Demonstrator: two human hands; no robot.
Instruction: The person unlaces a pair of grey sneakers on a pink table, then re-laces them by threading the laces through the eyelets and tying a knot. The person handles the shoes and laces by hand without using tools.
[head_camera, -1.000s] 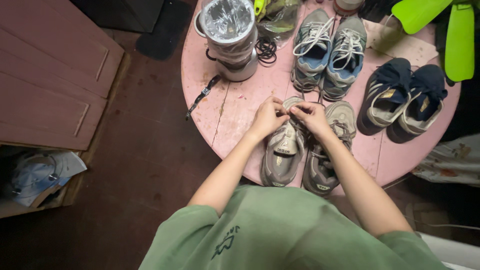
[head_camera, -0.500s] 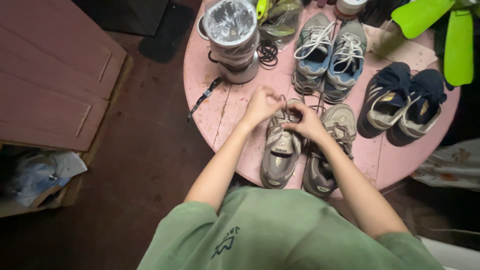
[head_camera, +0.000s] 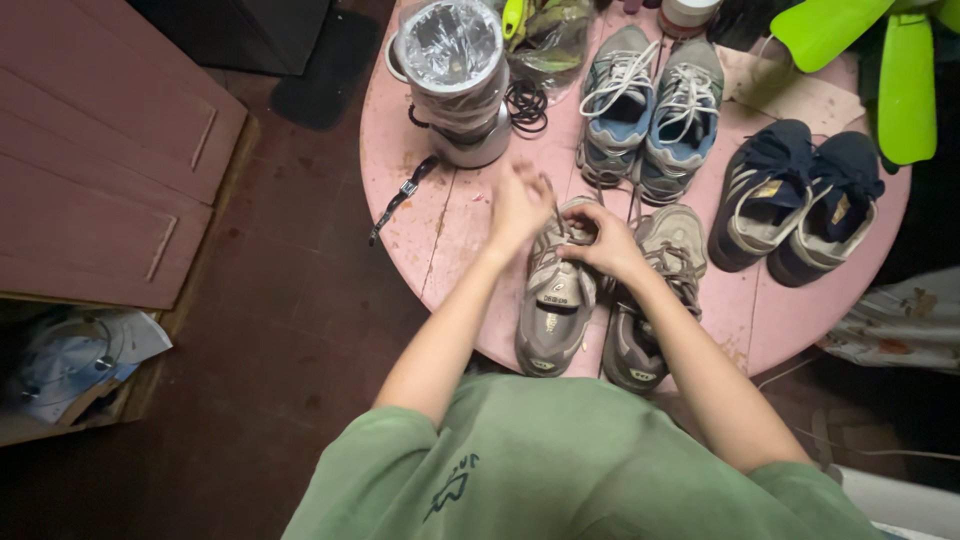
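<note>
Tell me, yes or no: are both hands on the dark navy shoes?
No: the left hand and right hand work the laces of the grey sneaker; the navy shoes lie untouched apart.

Both hands work at the laces of a grey sneaker (head_camera: 553, 300) on the pink round table (head_camera: 440, 230). The left hand (head_camera: 518, 205) and right hand (head_camera: 605, 240) sit over its tongue, its twin (head_camera: 655, 300) just beside.

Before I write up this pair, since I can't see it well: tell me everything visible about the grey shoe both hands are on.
The grey shoe is a worn sneaker of mesh-like fabric with paler panels and a light insole. It lies upright on the pink round table, heel toward the person and overhanging the near edge, toe pointing away. The left hand and right hand work at its laces near the tongue. Its mate lies alongside on the right.
</note>
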